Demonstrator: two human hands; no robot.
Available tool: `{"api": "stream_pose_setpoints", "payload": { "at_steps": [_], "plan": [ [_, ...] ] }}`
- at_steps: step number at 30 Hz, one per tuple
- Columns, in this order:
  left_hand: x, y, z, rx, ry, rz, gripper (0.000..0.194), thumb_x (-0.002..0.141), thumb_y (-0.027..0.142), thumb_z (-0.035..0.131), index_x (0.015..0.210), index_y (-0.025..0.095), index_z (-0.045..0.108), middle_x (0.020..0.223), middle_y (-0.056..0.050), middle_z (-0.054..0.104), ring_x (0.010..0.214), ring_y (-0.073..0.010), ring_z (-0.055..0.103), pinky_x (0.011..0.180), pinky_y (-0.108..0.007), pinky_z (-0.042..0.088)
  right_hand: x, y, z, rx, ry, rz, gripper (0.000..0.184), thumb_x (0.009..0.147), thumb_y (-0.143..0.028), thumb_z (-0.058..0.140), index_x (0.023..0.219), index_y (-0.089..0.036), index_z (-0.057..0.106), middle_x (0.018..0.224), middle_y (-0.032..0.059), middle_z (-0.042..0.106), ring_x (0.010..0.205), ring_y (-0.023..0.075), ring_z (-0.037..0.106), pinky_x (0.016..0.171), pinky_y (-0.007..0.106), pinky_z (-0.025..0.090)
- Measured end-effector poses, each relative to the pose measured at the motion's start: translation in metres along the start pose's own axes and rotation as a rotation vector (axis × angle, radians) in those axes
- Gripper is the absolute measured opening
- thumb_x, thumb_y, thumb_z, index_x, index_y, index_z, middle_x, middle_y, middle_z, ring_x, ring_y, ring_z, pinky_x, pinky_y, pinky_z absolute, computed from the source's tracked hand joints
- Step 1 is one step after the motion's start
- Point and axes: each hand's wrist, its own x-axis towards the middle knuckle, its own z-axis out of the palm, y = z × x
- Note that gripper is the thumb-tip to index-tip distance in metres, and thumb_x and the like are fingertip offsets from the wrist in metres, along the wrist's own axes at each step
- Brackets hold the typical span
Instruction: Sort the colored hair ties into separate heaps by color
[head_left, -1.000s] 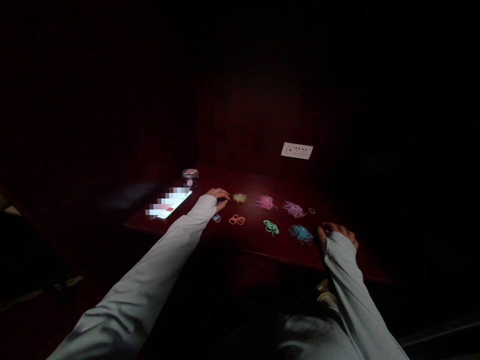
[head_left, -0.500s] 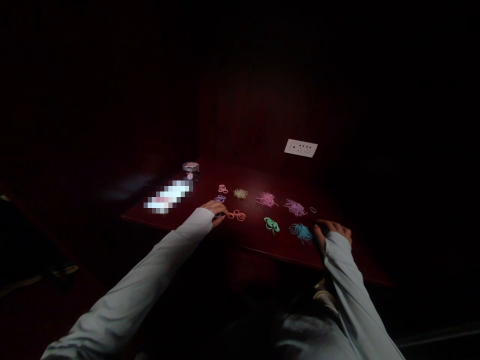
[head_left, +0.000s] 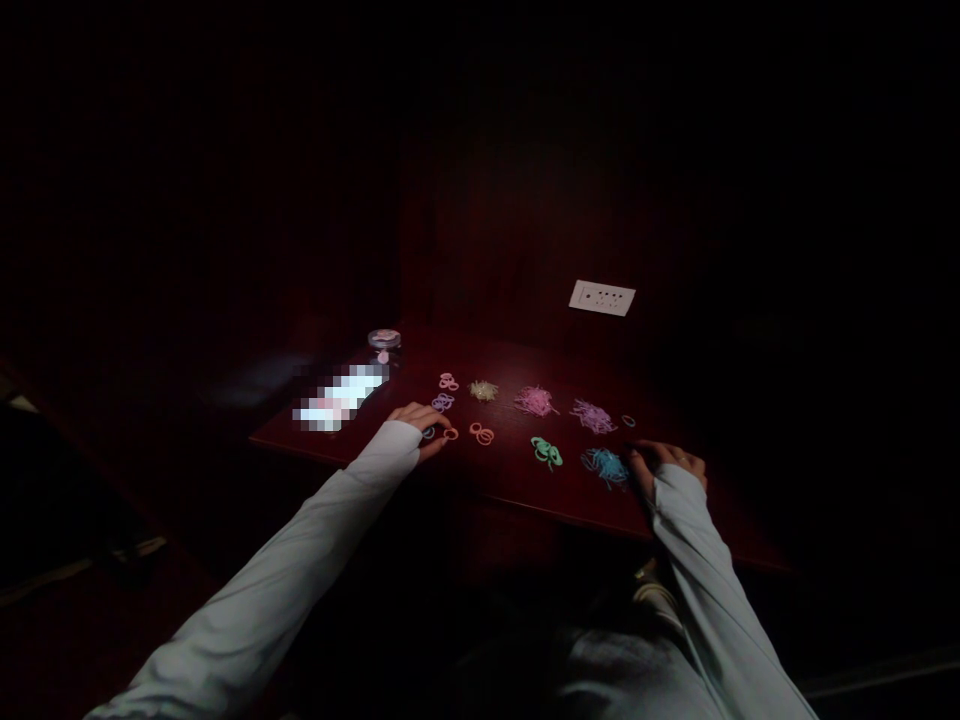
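My left hand (head_left: 420, 428) is over the left part of the dark red table, its thumb and fingertips closed on a small orange hair tie (head_left: 451, 434). A bluish hair tie (head_left: 428, 433) shows partly beneath its fingers. Just right of it lie several more orange hair ties (head_left: 484, 435), with purple hair ties (head_left: 442, 402) beyond the fingers. My right hand (head_left: 667, 462) rests at the right, thumb and fingers apart, nothing seen in them. Its thumb is beside a pile of blue elastic bands (head_left: 606, 466); shadow hides part of the hand.
Pink hair ties (head_left: 448, 382), green hair ties (head_left: 546, 453) and piles of yellowish (head_left: 484, 391), pink (head_left: 535, 402) and purple bands (head_left: 593, 416) lie on the table (head_left: 510, 480). A single tie (head_left: 628, 421) is far right. A clear jar (head_left: 385, 345) and blurred bright patch (head_left: 341, 397) are left.
My left hand has drawn back to the left with one orange hair tie, parting it from the other orange ones. My right hand has stayed about where it was.
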Motion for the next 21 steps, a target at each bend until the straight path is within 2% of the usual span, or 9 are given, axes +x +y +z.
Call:
{"api": "stream_pose_setpoints", "payload": {
  "at_steps": [5,12,18,21],
  "plan": [
    [0.008,0.011,0.003,0.026,-0.021,0.039,0.011,0.093,0.028,0.072,0.101,0.029,0.08,0.11,-0.002,0.081,0.109,-0.0262,0.065,0.097,-0.039,0.045,0.007,0.007,0.01,0.019,0.011,0.053,0.045,0.091,-0.05,0.048,0.111,-0.025,0.079,0.125,0.0124,0.073,0.124,0.0364,0.05,0.103,0.052,0.043],
    [0.019,0.02,0.012,0.052,0.011,0.073,0.007,0.094,0.029,0.073,0.088,0.025,0.075,0.104,-0.003,0.08,0.105,-0.0251,0.064,0.092,-0.038,0.043,0.009,0.008,0.008,0.041,-0.012,0.041,0.043,0.086,-0.049,0.052,0.107,-0.023,0.08,0.12,0.014,0.073,0.12,0.0364,0.052,0.099,0.051,0.045],
    [0.019,0.028,0.004,0.04,0.034,0.098,0.01,0.097,0.031,0.073,0.089,0.024,0.076,0.113,-0.004,0.078,0.11,-0.0252,0.064,0.093,-0.038,0.044,0.009,0.009,0.013,0.038,0.021,0.05,0.041,0.087,-0.046,0.053,0.108,-0.024,0.08,0.122,0.0133,0.073,0.12,0.0358,0.053,0.1,0.05,0.044],
    [0.024,0.037,0.002,0.045,0.086,0.084,0.012,0.1,0.033,0.07,0.093,0.025,0.075,0.117,-0.004,0.078,0.113,-0.0256,0.062,0.095,-0.039,0.043,0.009,0.007,0.009,0.041,-0.002,0.047,0.039,0.088,-0.046,0.053,0.107,-0.024,0.08,0.121,0.0132,0.073,0.12,0.0352,0.053,0.1,0.05,0.044]
  ]
}}
